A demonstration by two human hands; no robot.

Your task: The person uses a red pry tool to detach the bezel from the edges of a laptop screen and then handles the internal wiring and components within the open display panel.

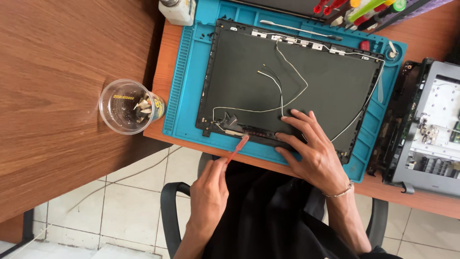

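1. My left hand (pixel 209 192) is closed around the handle end of a thin red brush (pixel 238 148); its tip touches the near edge of the laptop lid (pixel 306 86), left of middle.
2. My right hand (pixel 311 148) lies open and flat on the lid's near edge, fingers spread, holding nothing. A thin bracelet (pixel 338 194) sits on that wrist.
3. The lid is dark, inside face up, resting on a blue mat (pixel 184 96). White and black wires (pixel 282 91) loop loose across the lid's middle, just beyond my right fingers.
4. Left of the lid, off the mat, a clear plastic cup (pixel 125 106) stands with small bits inside it; I cannot tell what they are.
5. Right of the lid, the laptop base (pixel 431 134) lies opened, metal frame showing.
6. Beyond the lid's far edge: a slim metal pry tool (pixel 299 29) on the mat, coloured tool handles (pixel 364 10), and a white bottle (pixel 178 10) at the far left corner.
7. Nearer than the lid: black chair arm (pixel 168 211), tiled floor (pixel 124 206).
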